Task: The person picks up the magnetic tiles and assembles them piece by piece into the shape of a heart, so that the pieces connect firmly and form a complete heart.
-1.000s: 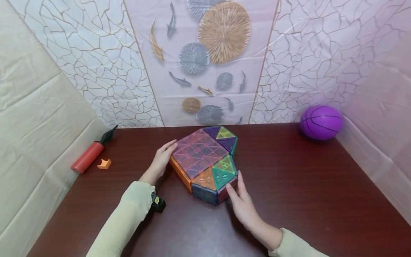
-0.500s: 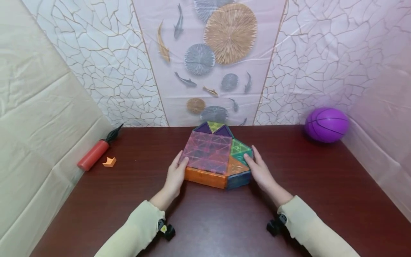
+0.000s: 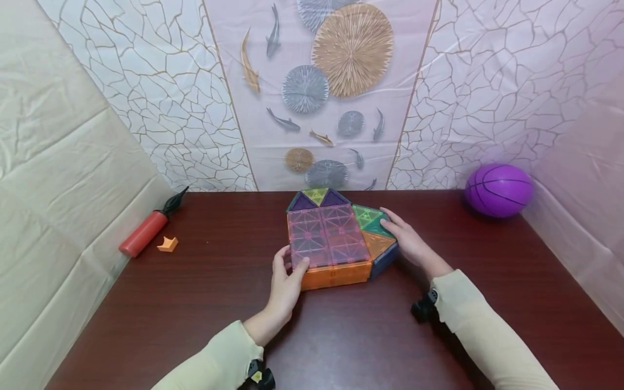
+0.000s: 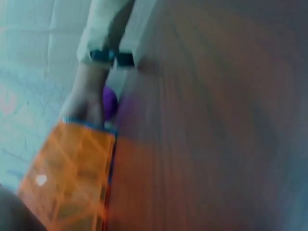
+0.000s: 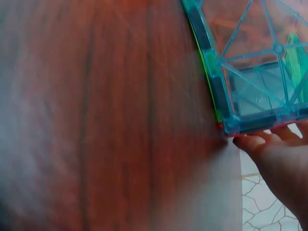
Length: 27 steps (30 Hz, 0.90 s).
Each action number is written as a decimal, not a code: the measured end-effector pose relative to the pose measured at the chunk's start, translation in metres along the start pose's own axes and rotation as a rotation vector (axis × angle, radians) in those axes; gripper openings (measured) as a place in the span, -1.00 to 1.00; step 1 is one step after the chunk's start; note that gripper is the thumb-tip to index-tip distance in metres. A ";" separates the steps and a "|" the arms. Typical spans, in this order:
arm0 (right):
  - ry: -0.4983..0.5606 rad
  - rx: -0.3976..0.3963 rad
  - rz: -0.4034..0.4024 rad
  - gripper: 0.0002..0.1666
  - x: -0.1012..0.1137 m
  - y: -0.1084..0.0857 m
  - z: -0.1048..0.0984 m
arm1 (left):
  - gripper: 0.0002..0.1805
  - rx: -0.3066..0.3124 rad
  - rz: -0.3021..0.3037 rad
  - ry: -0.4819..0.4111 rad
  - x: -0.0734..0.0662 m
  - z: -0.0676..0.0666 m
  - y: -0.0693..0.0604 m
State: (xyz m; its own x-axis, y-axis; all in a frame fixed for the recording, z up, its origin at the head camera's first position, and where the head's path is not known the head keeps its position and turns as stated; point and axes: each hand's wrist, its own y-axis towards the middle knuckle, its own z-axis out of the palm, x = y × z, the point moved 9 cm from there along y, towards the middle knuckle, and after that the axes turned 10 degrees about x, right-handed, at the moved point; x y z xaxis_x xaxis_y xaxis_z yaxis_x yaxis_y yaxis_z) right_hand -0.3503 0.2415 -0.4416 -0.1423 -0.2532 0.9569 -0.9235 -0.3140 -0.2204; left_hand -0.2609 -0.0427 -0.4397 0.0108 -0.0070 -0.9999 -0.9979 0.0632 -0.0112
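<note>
A flat block built of translucent magnetic tiles (image 3: 312, 233) lies toward the back middle of the table in the head view. Its top is pink squares, with purple, yellow, green and orange triangles at the back and right. My left hand (image 3: 285, 287) grips the front left corner, thumb by the top edge. On the right side, my right hand (image 3: 411, 241) holds the block, thumb over the teal triangle. The orange side wall (image 4: 72, 168) fills the lower left of the left wrist view. A blue-framed clear tile (image 5: 260, 62) shows beside my fingers in the right wrist view.
A red hand pump (image 3: 143, 233) with a black nozzle lies at the left edge of the table. Near it sits a small orange crown-like piece (image 3: 168, 244). A purple ball (image 3: 498, 190) rests in the back right corner. Fabric-covered walls enclose the table's back and sides.
The tile block has turned counterclockwise, so its orange wall now faces the front. My left hand has moved right and nearer; my right hand has moved right and farther back.
</note>
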 end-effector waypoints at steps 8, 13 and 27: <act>0.057 -0.369 -0.019 -0.27 0.008 -0.041 -0.003 | -0.36 0.008 -0.041 -0.038 0.003 -0.023 0.054; 0.248 -0.419 -0.020 -0.22 0.006 -0.071 0.025 | -0.22 0.096 -0.022 0.016 -0.007 -0.025 0.099; 0.222 -0.315 -0.014 -0.03 0.006 -0.094 0.085 | -0.06 0.262 -0.066 -0.058 0.005 -0.006 0.123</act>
State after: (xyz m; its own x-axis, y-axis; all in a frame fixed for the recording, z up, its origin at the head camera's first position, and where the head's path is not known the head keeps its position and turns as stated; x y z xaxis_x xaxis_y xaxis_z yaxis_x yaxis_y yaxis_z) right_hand -0.2346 0.1919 -0.4312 -0.1706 -0.0361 0.9847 -0.9852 -0.0110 -0.1711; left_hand -0.3836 -0.0413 -0.4464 0.0867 0.0370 -0.9955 -0.9448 0.3201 -0.0704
